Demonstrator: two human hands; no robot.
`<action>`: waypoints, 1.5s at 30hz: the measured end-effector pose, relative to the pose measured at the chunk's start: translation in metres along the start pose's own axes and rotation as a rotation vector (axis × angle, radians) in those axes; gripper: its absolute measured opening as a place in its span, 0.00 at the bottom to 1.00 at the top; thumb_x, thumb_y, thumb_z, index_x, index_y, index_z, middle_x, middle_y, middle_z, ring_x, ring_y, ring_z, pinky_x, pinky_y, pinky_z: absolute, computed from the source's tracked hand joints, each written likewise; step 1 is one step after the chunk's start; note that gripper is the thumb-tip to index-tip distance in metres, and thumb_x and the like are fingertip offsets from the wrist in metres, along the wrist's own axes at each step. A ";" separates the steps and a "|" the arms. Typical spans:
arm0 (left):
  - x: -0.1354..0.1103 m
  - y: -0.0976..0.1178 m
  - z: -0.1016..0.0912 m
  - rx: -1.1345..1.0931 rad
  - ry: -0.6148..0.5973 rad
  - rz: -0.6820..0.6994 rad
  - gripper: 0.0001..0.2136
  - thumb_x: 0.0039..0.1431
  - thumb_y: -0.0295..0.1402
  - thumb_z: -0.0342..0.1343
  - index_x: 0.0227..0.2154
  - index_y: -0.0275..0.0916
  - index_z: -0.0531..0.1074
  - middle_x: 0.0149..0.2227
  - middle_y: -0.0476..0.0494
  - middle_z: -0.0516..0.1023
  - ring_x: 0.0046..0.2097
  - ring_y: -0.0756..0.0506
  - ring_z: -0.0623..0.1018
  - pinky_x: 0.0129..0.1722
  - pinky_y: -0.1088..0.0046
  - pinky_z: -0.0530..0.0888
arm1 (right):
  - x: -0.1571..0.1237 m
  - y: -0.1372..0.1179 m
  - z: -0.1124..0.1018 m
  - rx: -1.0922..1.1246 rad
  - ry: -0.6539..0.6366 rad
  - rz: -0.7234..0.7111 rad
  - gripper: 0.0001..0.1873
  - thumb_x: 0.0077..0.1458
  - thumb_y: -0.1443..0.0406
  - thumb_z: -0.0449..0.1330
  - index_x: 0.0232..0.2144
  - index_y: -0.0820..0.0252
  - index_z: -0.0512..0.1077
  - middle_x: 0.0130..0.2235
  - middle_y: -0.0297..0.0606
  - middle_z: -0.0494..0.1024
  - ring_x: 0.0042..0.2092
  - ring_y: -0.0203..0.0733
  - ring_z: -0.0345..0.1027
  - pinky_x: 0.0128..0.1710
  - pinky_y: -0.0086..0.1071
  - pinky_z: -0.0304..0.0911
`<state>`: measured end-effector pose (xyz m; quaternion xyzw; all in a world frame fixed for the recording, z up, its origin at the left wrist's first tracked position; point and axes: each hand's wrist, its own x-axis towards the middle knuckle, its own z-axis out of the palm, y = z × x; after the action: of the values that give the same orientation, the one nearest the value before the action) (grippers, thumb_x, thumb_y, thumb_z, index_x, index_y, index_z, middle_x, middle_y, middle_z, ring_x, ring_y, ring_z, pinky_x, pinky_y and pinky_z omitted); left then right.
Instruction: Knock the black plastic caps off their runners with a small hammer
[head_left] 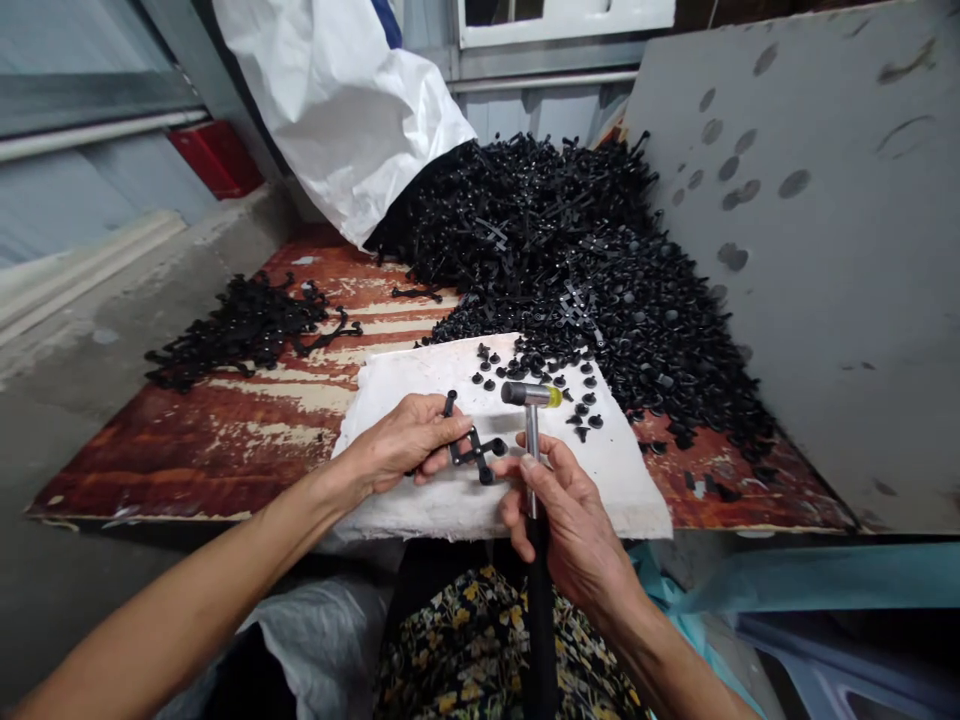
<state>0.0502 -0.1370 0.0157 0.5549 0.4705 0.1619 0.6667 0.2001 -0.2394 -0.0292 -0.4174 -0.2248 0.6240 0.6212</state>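
My left hand (409, 440) presses a black plastic sprue piece (474, 450) with round caps down on a white cloth pad (615, 470), fingers closed on it. My right hand (574, 525) grips the shaft of a small hammer (532, 400), whose metal head with a yellow tip hovers just above the pad, right of the sprue. Several loose black caps (581, 405) lie scattered on the pad beyond the hammer head.
A big heap of black plastic parts (570, 260) fills the back right of the worn red board (255, 440). A smaller pile of stripped sprues (240, 325) lies at the left. A white sack (337, 100) hangs behind. A grey panel (817, 280) walls the right side.
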 end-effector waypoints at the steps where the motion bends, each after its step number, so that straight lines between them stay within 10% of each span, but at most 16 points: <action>1: 0.004 0.002 -0.003 0.004 0.011 -0.024 0.11 0.54 0.37 0.59 0.24 0.34 0.67 0.20 0.52 0.69 0.13 0.59 0.57 0.10 0.83 0.54 | -0.001 -0.001 -0.002 -0.011 -0.002 -0.004 0.20 0.50 0.55 0.66 0.40 0.56 0.65 0.31 0.32 0.77 0.19 0.29 0.63 0.10 0.19 0.56; 9: 0.033 0.014 -0.017 0.095 0.094 -0.161 0.09 0.58 0.24 0.54 0.22 0.35 0.66 0.16 0.51 0.67 0.13 0.58 0.58 0.11 0.83 0.53 | -0.008 -0.018 -0.031 -0.464 -0.106 -0.087 0.24 0.60 0.56 0.56 0.57 0.52 0.61 0.38 0.36 0.73 0.20 0.30 0.61 0.12 0.25 0.61; 17: 0.042 0.010 -0.020 0.132 0.081 -0.173 0.09 0.54 0.25 0.56 0.21 0.36 0.65 0.18 0.50 0.71 0.13 0.58 0.58 0.11 0.82 0.51 | -0.001 -0.042 -0.031 -1.164 -0.230 -0.570 0.29 0.62 0.70 0.48 0.64 0.49 0.57 0.52 0.44 0.74 0.46 0.44 0.72 0.50 0.45 0.68; 22: 0.045 0.006 -0.022 0.177 0.087 -0.142 0.08 0.52 0.27 0.58 0.22 0.38 0.64 0.18 0.50 0.71 0.12 0.58 0.58 0.11 0.81 0.50 | 0.000 -0.046 -0.023 -1.231 -0.247 -0.757 0.37 0.60 0.75 0.47 0.67 0.44 0.49 0.54 0.43 0.72 0.47 0.44 0.72 0.51 0.43 0.68; 28: 0.047 0.001 -0.023 0.171 0.099 -0.129 0.10 0.47 0.31 0.64 0.24 0.38 0.65 0.15 0.54 0.67 0.13 0.57 0.60 0.12 0.81 0.50 | 0.009 -0.048 -0.033 -1.398 -0.326 -0.515 0.34 0.59 0.72 0.48 0.66 0.53 0.55 0.41 0.47 0.77 0.39 0.50 0.75 0.43 0.51 0.71; 33: 0.044 0.004 -0.023 0.158 0.055 -0.133 0.09 0.50 0.32 0.62 0.23 0.38 0.65 0.15 0.54 0.65 0.13 0.57 0.59 0.13 0.81 0.51 | -0.005 -0.053 -0.024 -1.115 -0.154 -0.617 0.30 0.61 0.70 0.51 0.64 0.44 0.60 0.44 0.42 0.77 0.37 0.44 0.73 0.39 0.40 0.72; 38: 0.039 0.011 -0.026 0.161 -0.001 -0.110 0.07 0.56 0.34 0.55 0.25 0.37 0.67 0.18 0.54 0.65 0.15 0.57 0.58 0.13 0.81 0.50 | -0.009 -0.039 -0.024 -0.790 0.027 -0.343 0.23 0.61 0.59 0.56 0.58 0.44 0.67 0.30 0.35 0.71 0.22 0.36 0.62 0.14 0.26 0.59; 45: 0.046 0.016 -0.026 0.239 -0.017 0.094 0.10 0.54 0.35 0.56 0.23 0.37 0.64 0.19 0.54 0.64 0.17 0.57 0.57 0.16 0.80 0.51 | -0.004 -0.023 -0.029 -0.560 0.074 -0.096 0.31 0.57 0.50 0.59 0.60 0.49 0.61 0.28 0.29 0.67 0.20 0.32 0.55 0.11 0.24 0.58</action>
<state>0.0573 -0.0822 0.0106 0.6533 0.4542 0.1311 0.5914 0.2360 -0.2472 -0.0256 -0.5841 -0.3853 0.4916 0.5183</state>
